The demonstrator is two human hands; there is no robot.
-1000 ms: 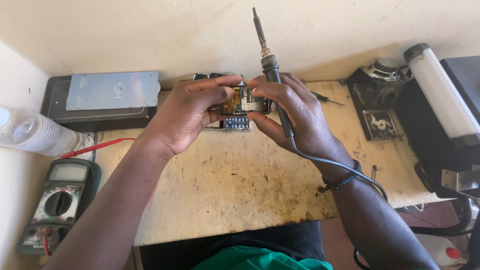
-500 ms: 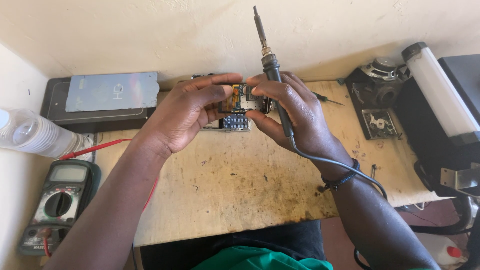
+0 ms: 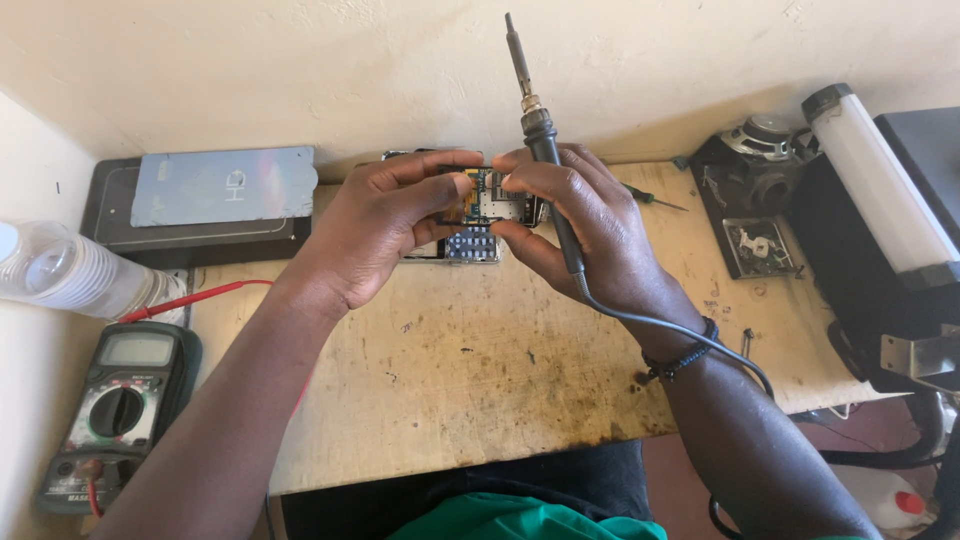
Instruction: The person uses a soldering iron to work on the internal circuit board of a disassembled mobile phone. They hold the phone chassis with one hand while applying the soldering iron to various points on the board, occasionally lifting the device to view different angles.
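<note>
Above the desk [image 3: 480, 390], both hands' fingers [image 3: 440, 185] pinch a circuit board [image 3: 492, 198], right hand [image 3: 590, 225] clasping a soldering iron [image 3: 540, 140].

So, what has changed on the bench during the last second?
Almost nothing. Both hands, left hand and right hand, keep pinching the small circuit board; the soldering iron stays tucked in the right hand, tip up. The multimeter and bottle have not moved.

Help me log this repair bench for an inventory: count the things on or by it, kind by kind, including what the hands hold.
Circuit boards, gripped by the left hand and right hand: 1
Soldering irons: 1
Multimeters: 1
Plastic bottles: 1
Screwdrivers: 1
Loudspeakers: 1
Tube lamps: 1
Total: 7
</note>
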